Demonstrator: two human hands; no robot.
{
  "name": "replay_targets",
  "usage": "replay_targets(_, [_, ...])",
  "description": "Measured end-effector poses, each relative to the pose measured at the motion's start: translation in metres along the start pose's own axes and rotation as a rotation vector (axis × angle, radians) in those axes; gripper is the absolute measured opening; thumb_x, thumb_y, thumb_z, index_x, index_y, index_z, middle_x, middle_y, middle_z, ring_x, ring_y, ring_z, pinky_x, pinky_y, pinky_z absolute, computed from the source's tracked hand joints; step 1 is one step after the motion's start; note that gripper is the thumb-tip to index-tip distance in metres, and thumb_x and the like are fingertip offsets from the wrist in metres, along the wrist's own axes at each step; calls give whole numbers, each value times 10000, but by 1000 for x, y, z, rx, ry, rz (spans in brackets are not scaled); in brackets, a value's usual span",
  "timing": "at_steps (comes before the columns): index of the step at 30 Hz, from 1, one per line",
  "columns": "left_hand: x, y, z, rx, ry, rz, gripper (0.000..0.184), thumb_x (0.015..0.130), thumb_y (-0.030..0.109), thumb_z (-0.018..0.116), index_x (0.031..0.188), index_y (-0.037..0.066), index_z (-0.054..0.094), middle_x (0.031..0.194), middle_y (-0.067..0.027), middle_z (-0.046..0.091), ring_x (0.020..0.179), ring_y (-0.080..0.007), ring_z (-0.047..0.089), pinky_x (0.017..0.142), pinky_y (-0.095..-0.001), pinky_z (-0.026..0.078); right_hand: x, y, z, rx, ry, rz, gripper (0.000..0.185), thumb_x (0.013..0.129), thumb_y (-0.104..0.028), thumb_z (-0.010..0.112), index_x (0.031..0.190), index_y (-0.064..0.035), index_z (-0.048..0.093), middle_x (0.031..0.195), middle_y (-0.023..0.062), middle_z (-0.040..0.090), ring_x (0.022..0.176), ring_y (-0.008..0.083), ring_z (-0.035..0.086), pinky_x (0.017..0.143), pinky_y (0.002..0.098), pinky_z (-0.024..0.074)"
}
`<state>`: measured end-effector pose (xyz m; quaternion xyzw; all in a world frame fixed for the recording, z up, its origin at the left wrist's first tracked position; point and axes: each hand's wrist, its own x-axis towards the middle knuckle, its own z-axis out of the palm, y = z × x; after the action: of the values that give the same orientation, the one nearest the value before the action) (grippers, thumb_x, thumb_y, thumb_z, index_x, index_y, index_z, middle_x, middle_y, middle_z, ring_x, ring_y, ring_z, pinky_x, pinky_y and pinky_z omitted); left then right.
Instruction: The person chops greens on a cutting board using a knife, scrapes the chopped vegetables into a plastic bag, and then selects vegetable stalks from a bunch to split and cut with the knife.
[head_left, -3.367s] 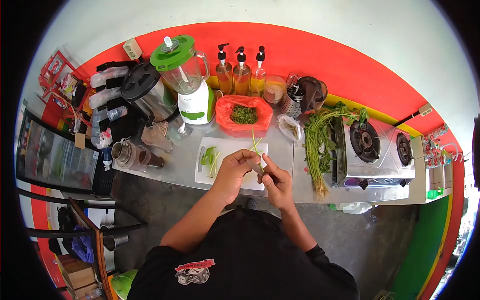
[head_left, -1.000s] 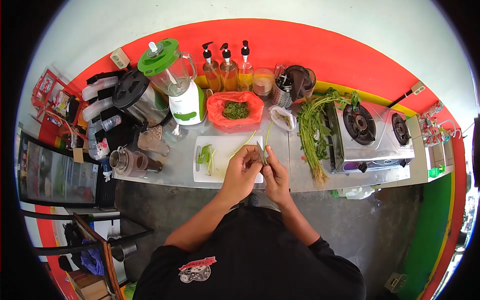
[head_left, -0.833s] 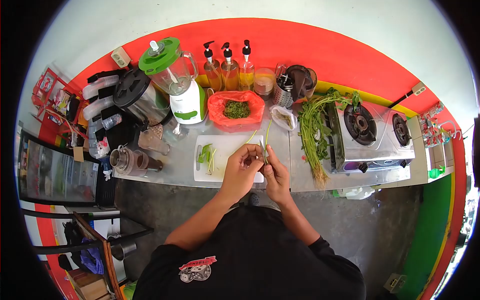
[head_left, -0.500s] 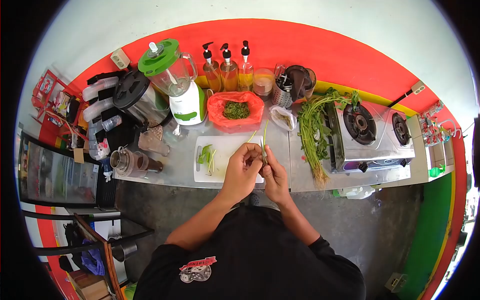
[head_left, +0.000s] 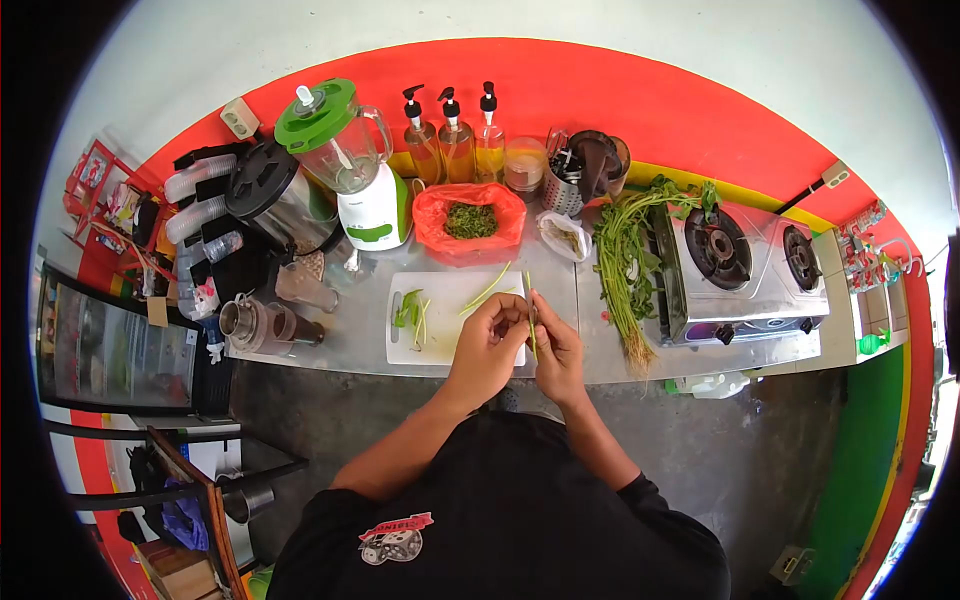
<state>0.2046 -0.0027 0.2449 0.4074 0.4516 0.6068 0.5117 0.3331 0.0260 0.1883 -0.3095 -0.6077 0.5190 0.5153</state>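
Both hands meet over the front right of the white cutting board [head_left: 404, 345]. My left hand [head_left: 486, 345] is closed, its fingertips pinching a thin green stem [head_left: 533, 345]. Pressed against the same stem, my right hand [head_left: 558, 352] is closed too, thumb and fingers around it. A narrow upright strip rises above the right fingertips; whether it is stem or blade I cannot tell. On the board's left lie a few leafy cuttings [head_left: 408, 310], and another loose stem [head_left: 486, 290] slants near its back right. The palms' insides are hidden.
Behind the board sits a red plastic bag [head_left: 470, 250] of chopped greens. A blender [head_left: 372, 210] and pump bottles [head_left: 457, 150] stand at the back. Right of the hands lies a bunch of leafy stalks [head_left: 625, 280] beside a gas stove [head_left: 745, 270]. Jars [head_left: 262, 325] stand at left.
A stem on the board, mostly behind my left hand before, now shows fully. My hands have shifted slightly lower, and the stem between them sits lower, its end showing below the fingers.
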Motion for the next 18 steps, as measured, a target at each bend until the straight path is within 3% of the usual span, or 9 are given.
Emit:
replay_targets(3, [0,7,-1,-13,23,-23,122,960,49,623,1065,-10,607,913,-20,642,810,-66,587,739,-238,480,0,0,0,-56,0,12,412,1033,-106,557,1432,-7,539,1004,67,663,867,115,557,817,267,470])
replay_targets(10, [-2,-2,-9,7,-3,-41,177,946,45,663,1102,-25,616,931,-31,667,850,-85,621,797,-250,507,2,6,6,61,25,39,408,1025,-89,568,1423,2,543,1017,67,674,879,104,560,822,262,473])
replay_targets(18, [-10,-15,-31,12,69,-175,191,944,32,665,1121,-22,617,988,-40,652,902,-104,616,821,-262,500,5,1,8,-47,-21,266,403,1033,-99,552,1422,4,543,879,21,608,818,97,536,784,259,476])
